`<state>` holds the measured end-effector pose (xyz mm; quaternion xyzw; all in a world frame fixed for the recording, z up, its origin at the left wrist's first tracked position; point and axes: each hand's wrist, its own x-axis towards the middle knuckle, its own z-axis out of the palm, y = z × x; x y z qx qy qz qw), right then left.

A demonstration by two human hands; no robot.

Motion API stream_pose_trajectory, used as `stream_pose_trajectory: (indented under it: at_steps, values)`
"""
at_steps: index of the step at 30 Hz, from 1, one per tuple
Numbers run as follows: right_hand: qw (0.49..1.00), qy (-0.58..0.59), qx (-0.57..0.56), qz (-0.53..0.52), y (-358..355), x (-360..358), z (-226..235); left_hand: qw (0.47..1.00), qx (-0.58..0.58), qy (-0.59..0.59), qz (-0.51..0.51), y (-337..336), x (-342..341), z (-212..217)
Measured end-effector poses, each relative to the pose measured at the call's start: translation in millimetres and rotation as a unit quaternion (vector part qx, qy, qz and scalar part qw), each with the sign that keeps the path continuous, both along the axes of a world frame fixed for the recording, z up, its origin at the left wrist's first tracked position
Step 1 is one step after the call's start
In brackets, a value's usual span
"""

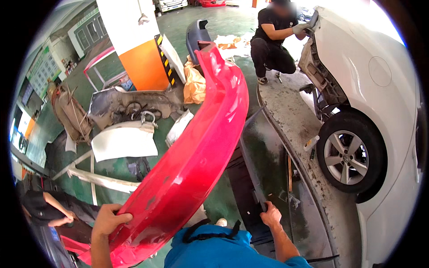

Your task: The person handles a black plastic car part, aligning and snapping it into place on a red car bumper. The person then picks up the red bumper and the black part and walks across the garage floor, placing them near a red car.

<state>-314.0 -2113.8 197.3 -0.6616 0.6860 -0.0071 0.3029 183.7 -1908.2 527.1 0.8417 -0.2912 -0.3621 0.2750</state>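
Note:
A long red bumper cover [192,174] curves across the middle of the view, from the lower left up to its far end. It looks scuffed along its lower part. My left hand [109,219] is closed on its near left edge, thumb on top. To the right, my right hand [271,215] is closed at the near end of a long dark grey strip or panel [254,176]. What kind of part that is, I cannot make out. Floor and dark surfaces lie beneath both hands.
At right stands a white car [357,71] with its wheel [346,156] and exposed end; a gloved person [272,42] crouches there. Another person [49,207] is at lower left. Removed body parts, including a white panel [125,143], lie before an orange-and-white pillar [140,67].

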Motion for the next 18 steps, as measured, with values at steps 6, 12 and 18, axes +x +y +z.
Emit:
stream_pose_trajectory:
  at_steps: [6,12,18]
  values:
    - [0.994,-0.042,-0.090,-0.035,-83.7,57.6,-22.5,0.999,-0.025,-0.032,0.009,-76.2,57.9,32.0]
    - [0.978,-0.044,-0.184,-0.091,-211.5,142.9,-29.6,0.993,0.022,-0.087,-0.080,-204.1,130.8,40.4]
    - [0.958,-0.066,-0.256,-0.109,-355.0,224.6,-5.0,0.990,0.047,-0.128,-0.032,-315.8,211.2,47.5]
